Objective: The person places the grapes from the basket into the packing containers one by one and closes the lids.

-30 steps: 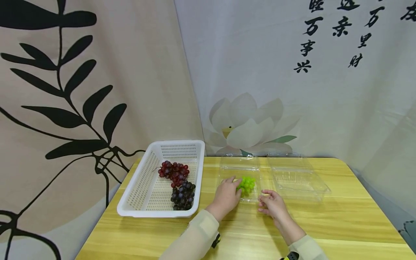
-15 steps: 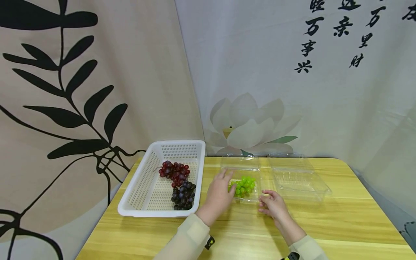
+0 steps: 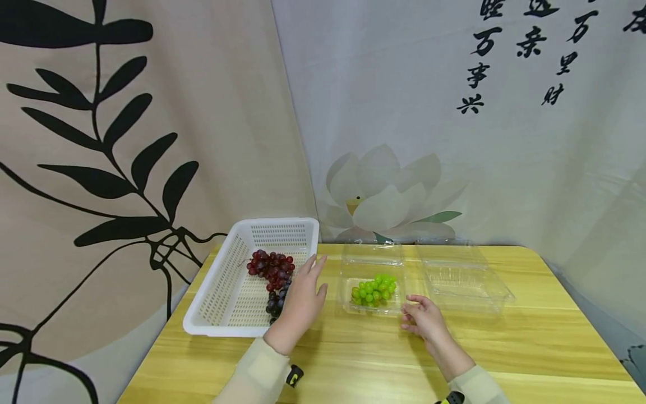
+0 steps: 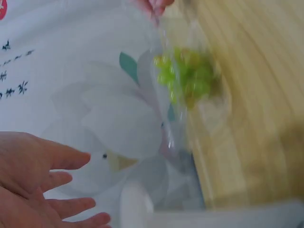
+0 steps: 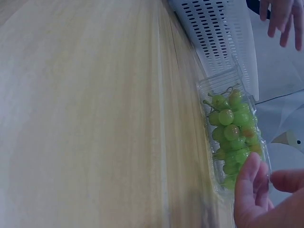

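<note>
My left hand (image 3: 301, 294) is over the right rim of a white plastic basket (image 3: 212, 314), its fingers extended and holding nothing; the left wrist view shows them spread. In the basket are a bunch of red grapes (image 3: 272, 268) and a bunch of black grapes (image 3: 275, 303), the latter partly hidden by that hand. A bunch of green grapes (image 3: 374, 290) lies inside a clear plastic box (image 3: 348, 306) whose lid stands raised behind. At the box's near right corner, my right hand (image 3: 426, 320) holds the edge between thumb and fingers, close to the grapes (image 5: 232, 137).
Right of the grape box, a second clear plastic box (image 3: 466, 283) stands with its lid up. The wooden table (image 3: 550, 336) ends at a printed curtain (image 3: 383, 112) behind.
My left hand has released the green grapes and moved left to the basket. The green bunch now lies more spread out in the box. My right hand has stayed in place.
</note>
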